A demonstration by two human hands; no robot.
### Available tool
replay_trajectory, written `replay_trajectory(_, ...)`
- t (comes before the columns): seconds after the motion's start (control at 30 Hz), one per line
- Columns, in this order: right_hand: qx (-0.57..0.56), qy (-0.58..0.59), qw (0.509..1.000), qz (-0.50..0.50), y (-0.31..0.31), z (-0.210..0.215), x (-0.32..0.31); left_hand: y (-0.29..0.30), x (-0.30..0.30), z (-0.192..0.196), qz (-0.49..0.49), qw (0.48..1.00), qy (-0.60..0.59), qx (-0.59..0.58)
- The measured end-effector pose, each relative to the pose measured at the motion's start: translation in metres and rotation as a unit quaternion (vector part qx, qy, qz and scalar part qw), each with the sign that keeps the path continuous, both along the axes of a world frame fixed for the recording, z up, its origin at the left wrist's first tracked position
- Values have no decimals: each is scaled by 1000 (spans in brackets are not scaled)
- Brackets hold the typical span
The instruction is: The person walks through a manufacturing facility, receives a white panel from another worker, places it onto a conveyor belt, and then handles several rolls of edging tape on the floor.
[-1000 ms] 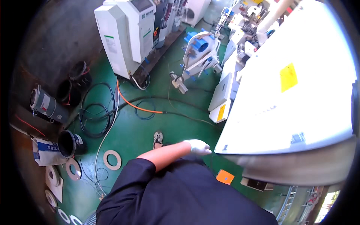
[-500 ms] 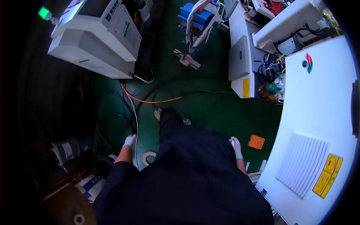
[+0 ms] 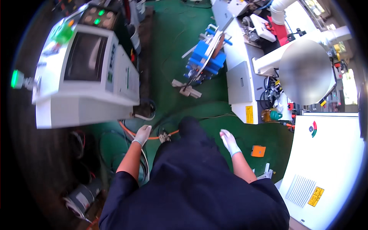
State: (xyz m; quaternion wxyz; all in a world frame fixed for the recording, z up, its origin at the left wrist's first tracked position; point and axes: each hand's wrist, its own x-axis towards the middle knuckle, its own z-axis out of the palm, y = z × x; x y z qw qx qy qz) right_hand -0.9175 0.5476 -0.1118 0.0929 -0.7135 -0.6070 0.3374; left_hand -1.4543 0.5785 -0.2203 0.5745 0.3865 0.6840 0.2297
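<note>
My left hand, in a white glove, hangs in the air above an orange hose and a bundle of dark and white cables on the green floor. Its fingers are loose, and nothing shows in it. On the other side, my right hand wears a white glove too. Its fingers reach forward, with no object visible in them. Both forearms are bare below dark sleeves, held out in front of my body. Neither hand touches anything that I can see.
A white machine with a dark screen stands at the left. Ahead is a blue-and-white frame cart. A white cabinet and a machine bench line the right. An orange box lies on the floor.
My view has tilted up and moved forward, so the machines and cart show more fully. Both hands have come farther forward and nearer each other. The tape roll has left view.
</note>
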Motion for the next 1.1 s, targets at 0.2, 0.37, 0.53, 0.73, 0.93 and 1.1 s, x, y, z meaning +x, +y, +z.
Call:
replay_trajectory(0.2,31,94,993,-64,176,59,-91,209,1,-2,-51,999,-1,19)
replay_trajectory(0.37,26,147,989,-16,306,28,-148,317,38,-18,-284,945,146,72)
replay_trajectory(0.53,30,177,982,61,404,40,-177,446,103,86,-558,809,183,34)
replay_trajectory(0.73,-23,331,943,-31,451,-40,-198,640,77,66,-429,886,120,124)
replay_trajectory(0.93,-270,677,543,-417,548,92,-223,766,-54,-58,-623,689,312,200)
replay_trajectory(1.1,-157,353,797,-464,565,33,-201,814,-98,-92,-645,735,203,50)
